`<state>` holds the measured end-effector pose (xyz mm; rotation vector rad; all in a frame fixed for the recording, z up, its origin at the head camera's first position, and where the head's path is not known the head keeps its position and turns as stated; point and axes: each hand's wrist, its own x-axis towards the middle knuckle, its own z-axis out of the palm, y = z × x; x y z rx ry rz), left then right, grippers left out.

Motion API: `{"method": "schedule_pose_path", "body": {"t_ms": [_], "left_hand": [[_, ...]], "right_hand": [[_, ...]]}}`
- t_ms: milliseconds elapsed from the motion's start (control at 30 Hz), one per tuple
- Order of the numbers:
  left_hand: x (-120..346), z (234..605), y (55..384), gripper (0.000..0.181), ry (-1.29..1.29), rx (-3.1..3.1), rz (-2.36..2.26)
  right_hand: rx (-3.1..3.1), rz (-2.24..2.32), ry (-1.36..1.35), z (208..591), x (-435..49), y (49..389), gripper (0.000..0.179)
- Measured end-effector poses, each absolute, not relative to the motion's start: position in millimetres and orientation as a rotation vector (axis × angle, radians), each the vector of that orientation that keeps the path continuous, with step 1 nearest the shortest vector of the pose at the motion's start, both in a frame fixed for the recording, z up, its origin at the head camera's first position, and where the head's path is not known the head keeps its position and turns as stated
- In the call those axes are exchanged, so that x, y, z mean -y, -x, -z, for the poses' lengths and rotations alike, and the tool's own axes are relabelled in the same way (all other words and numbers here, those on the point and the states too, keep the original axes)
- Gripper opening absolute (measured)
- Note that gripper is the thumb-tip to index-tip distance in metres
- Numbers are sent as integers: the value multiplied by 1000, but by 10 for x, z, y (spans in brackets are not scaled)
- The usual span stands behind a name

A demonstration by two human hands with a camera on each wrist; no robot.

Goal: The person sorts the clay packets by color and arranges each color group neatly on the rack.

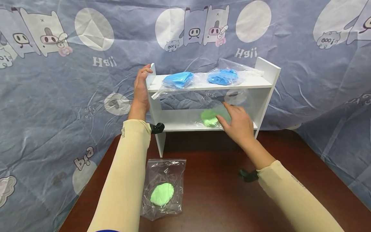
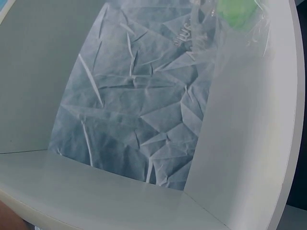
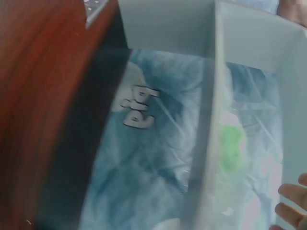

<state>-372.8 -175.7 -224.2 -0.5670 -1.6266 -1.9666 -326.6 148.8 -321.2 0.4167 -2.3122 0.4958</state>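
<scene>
My left hand (image 1: 142, 85) grips the left side panel of a white two-tier shelf (image 1: 171, 120), with its fingers bent over the panel's edge. On the lower tier lies a clear plastic bag with a flattened light green lump (image 1: 209, 117), which also shows in the left wrist view as a green lump (image 2: 237, 12). Just right of that bag hovers my right hand (image 1: 238, 124), thumb and fingers spread apart. The right wrist view has its fingertips (image 3: 290, 211) at the lower right, away from the blurred green lump (image 3: 231, 148).
Two clear bags with blue lumps, one left (image 1: 178, 79) and one right (image 1: 222, 77), lie on the upper tier. Another clear bag holding a green lump (image 1: 162, 194) rests on the dark red-brown table (image 1: 220, 190). A printed cloth (image 1: 130, 38) hangs behind the shelf.
</scene>
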Motion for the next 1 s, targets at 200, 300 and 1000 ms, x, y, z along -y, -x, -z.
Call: {"method": "schedule_pose_path", "body": {"t_ms": [200, 300, 1000], "left_hand": [[1742, 2225, 3710, 19, 566, 1631, 1956], [1741, 2213, 3707, 20, 563, 1634, 1947], [1802, 2353, 4000, 18, 521, 1652, 1945]], "right_hand": [[1999, -578, -494, 2874, -1662, 3089, 36], [1871, -522, -565, 2656, -1781, 3056, 38], [1879, -1372, -451, 1956, -2478, 3456, 57]]}}
